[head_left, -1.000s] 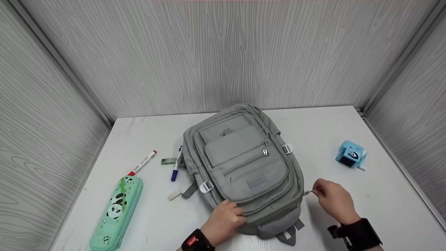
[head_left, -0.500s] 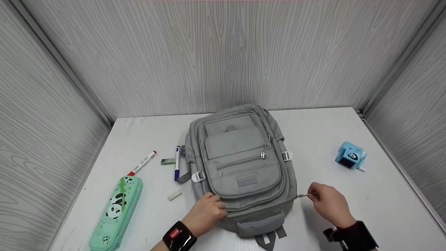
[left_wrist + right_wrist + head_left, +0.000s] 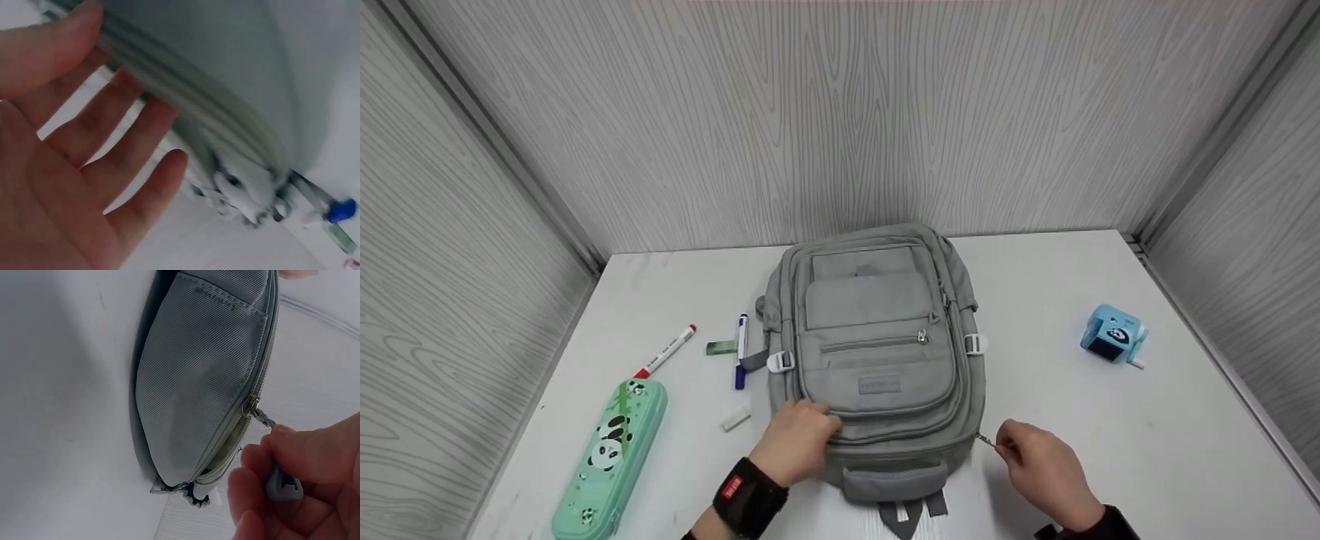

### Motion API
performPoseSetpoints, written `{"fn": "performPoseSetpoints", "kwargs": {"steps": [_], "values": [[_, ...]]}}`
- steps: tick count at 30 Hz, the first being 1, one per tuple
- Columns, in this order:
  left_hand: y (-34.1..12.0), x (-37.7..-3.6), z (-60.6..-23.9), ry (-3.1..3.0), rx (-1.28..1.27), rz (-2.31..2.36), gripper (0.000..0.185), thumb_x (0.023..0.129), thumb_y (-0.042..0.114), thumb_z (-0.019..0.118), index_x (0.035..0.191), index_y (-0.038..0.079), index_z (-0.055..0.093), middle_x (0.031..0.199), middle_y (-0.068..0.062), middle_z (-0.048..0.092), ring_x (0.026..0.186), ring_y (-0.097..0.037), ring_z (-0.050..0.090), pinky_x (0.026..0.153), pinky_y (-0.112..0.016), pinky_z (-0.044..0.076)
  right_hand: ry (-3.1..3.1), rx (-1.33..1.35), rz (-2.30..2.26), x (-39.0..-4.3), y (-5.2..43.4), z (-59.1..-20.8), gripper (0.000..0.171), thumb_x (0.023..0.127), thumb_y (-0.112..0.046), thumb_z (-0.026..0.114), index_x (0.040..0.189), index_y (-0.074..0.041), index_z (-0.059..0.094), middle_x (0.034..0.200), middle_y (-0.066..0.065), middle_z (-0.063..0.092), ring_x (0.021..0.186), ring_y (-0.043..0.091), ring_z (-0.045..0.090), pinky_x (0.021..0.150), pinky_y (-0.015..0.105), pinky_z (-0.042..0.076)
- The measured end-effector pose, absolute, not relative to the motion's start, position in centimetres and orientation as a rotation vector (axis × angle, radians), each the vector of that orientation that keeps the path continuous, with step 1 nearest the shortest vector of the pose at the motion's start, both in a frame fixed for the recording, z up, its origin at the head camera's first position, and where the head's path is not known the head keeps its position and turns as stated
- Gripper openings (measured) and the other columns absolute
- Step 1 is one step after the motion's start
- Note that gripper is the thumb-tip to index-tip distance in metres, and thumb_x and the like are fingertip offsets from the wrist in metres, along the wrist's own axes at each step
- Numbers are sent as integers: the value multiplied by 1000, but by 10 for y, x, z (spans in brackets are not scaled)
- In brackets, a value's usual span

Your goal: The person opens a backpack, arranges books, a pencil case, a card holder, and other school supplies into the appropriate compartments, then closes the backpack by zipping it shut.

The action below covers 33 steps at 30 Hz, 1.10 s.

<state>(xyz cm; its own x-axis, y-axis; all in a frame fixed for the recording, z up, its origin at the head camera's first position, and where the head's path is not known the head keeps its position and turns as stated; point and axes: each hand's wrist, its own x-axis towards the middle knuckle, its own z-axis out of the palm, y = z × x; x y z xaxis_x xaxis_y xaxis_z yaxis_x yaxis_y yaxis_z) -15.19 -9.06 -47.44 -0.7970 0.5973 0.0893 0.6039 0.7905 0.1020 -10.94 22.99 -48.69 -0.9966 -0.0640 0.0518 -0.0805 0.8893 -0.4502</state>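
A grey backpack [image 3: 885, 352] lies front up on the white table, its carry handle [image 3: 894, 484] towards me. My left hand [image 3: 795, 442] holds the bag's near left edge. In the left wrist view, thumb and fingertips meet at the zippered rim [image 3: 225, 118], with the outer fingers fairly straight. At the near right corner my right hand [image 3: 1042, 465] pinches a corded zipper pull [image 3: 284, 486] between thumb and fingers. The pull's cord stretches from the slider [image 3: 251, 405]. Beyond the slider, the zip's two sides stand apart, showing pale lining [image 3: 228, 447].
Left of the bag lie a green panda pencil case [image 3: 611, 457], a red marker [image 3: 666, 351], a blue marker [image 3: 741, 375], a green-wrapped block [image 3: 720, 347] and a whitish eraser [image 3: 736, 418]. A blue panda pencil sharpener [image 3: 1113, 334] stands at the right. Grey panels [image 3: 855, 120] enclose the table.
The backpack's near end has swung left, so the bag lies straighter. My left hand has moved left with it. My right hand, still pinching the zipper pull, has moved left and nearer.
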Motion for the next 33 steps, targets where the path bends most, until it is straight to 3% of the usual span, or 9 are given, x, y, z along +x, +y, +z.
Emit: {"fn": "performPoseSetpoints", "kwargs": {"steps": [2, 5, 13, 20, 27, 33], "values": [[-66, -146, -469, -2958, -1010, -216, 14, 81, 11, 72, 95, 15, 72, 89, 2, 69, 83, -18, 64, 78, -36, 51, -3007, 121, 719, -109, 227, -486, 20, 84, -2, 71, 75, -16, 60, 73, -6, 62, 66, 6, 53, 62, 26, 46], [-22, -136, -470, -2880, -1086, -128, 16, 86, 26, 70, 100, 18, 68, 91, 4, 68, 83, -13, 64, 74, -29, 50, -2992, 119, 719, -108, 225, -485, 21, 84, -2, 72, 75, -17, 60, 72, -6, 61, 66, 5, 52, 62, 26, 45], [48, -125, -489, -2650, -989, 213, 8, 83, 30, 73, 87, 23, 71, 78, 9, 64, 70, -6, 59, 57, -22, 43, -2959, 178, 751, -108, 220, -486, 21, 84, -3, 73, 76, -18, 61, 72, -7, 62, 64, 1, 51, 61, 23, 45], [49, -126, -496, -2516, -963, 239, 8, 80, 28, 72, 74, 27, 68, 68, 13, 61, 60, -4, 54, 47, -22, 37, -2946, 141, 725, -116, 227, -484, 18, 84, -4, 74, 78, -16, 63, 75, -4, 65, 67, 5, 55, 63, 26, 47], [37, -125, -497, -2516, -1038, 153, 2, 83, 27, 70, 83, 29, 71, 73, 13, 64, 64, -5, 57, 51, -21, 37, -2973, 180, 744, -131, 234, -486, 15, 85, -6, 73, 79, -16, 64, 78, -3, 68, 69, 8, 59, 63, 27, 47], [25, -124, -502, -2441, -1041, 94, 6, 75, 22, 73, 77, 27, 71, 71, 12, 63, 62, -6, 57, 51, -21, 38, -2965, 196, 761, -151, 240, -495, 12, 87, -6, 72, 82, -14, 64, 80, 1, 69, 72, 11, 62, 65, 30, 49]]}}
